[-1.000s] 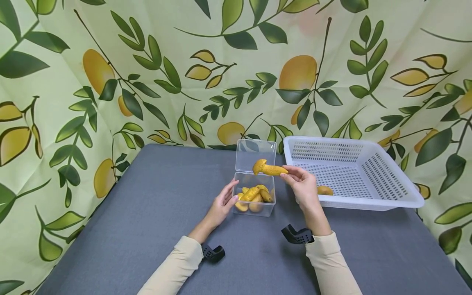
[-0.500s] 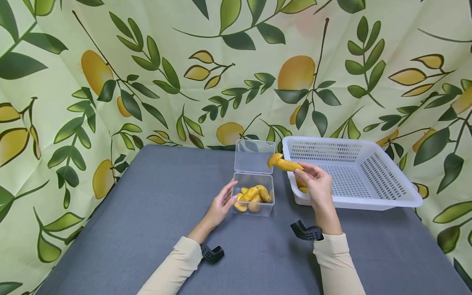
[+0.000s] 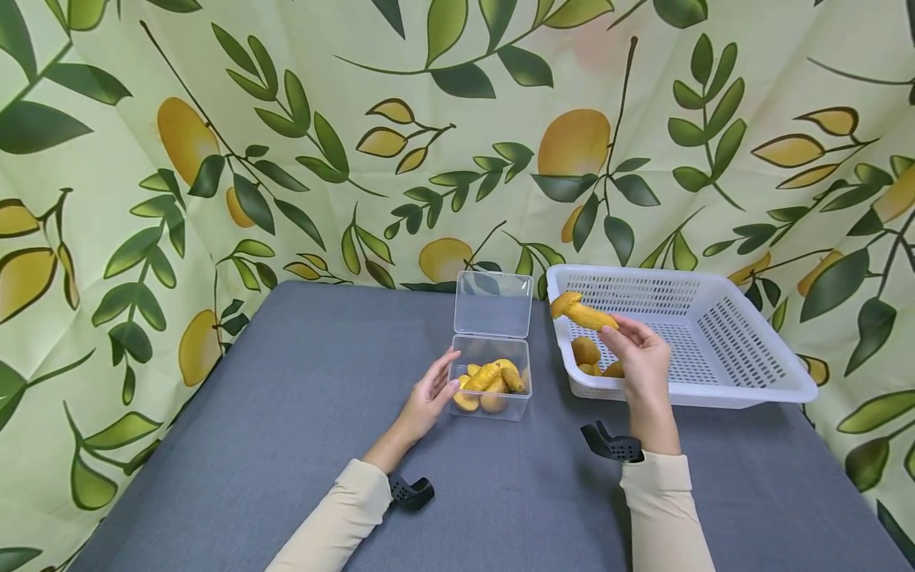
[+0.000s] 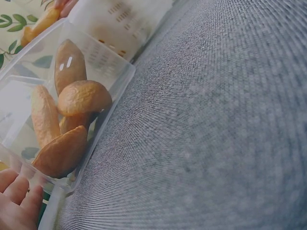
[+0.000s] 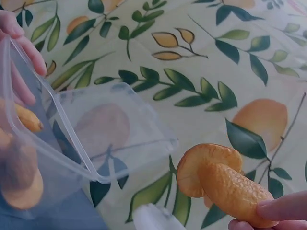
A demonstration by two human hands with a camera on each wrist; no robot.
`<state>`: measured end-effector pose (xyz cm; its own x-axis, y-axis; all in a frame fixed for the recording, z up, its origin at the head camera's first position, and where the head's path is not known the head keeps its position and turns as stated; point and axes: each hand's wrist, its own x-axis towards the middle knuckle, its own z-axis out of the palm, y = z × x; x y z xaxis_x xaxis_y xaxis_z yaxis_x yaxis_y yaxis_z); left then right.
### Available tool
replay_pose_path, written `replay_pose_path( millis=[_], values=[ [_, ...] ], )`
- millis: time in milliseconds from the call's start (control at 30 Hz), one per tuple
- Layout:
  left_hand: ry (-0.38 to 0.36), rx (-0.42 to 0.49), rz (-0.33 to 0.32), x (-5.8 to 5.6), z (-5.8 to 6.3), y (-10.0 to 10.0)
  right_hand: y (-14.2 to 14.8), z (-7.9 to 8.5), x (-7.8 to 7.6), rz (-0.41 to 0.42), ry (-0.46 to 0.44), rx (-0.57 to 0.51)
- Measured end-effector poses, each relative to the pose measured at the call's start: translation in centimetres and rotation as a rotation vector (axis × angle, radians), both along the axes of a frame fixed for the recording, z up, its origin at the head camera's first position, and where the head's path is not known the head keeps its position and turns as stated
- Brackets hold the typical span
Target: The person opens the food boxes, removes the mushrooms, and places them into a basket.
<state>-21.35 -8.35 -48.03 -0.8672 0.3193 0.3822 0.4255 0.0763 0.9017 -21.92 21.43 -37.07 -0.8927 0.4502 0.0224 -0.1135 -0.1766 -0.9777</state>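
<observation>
My right hand (image 3: 646, 361) pinches a yellow mushroom (image 3: 586, 314) by the end of its stem, over the left edge of a white basket (image 3: 743, 389). In the right wrist view the mushroom's (image 5: 225, 179) cap points left, away from the fingertips. My left hand (image 3: 425, 397) rests with relaxed fingers against the left side of a clear plastic box (image 3: 515, 409). Several yellow mushrooms (image 3: 493, 381) lie inside the box. Its hinged lid (image 3: 493, 304) stands raised at the back. The left wrist view shows a mushroom cap (image 4: 84, 98) among long pieces inside.
More yellow-brown mushrooms (image 3: 584, 349) lie in the basket's near left corner, partly behind the right hand. The basket stands right of the box on a grey cloth-covered table (image 3: 322, 357). A leaf-and-fruit patterned curtain (image 3: 429, 119) hangs behind and at both sides.
My right hand has carried the mushroom rightward from over the box to over the basket's left edge. The left hand has stayed at the box. Mushrooms in the basket corner have come into view.
</observation>
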Motion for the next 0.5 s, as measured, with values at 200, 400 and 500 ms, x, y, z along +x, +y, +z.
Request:
replay_pose_path(
  millis=[200,400,500],
  values=[
    [-0.02,-0.02,0.014,0.0,0.0,0.0,1.0,-0.2,0.0,-0.049,0.015,-0.062],
    [-0.006,-0.015,0.013,0.4,0.9,0.1,1.7,-0.4,0.1,-0.101,0.001,-0.013],
    [-0.002,0.007,0.007,0.8,1.6,0.2,2.6,-1.5,-0.5,-0.117,0.021,0.013]
  ],
)
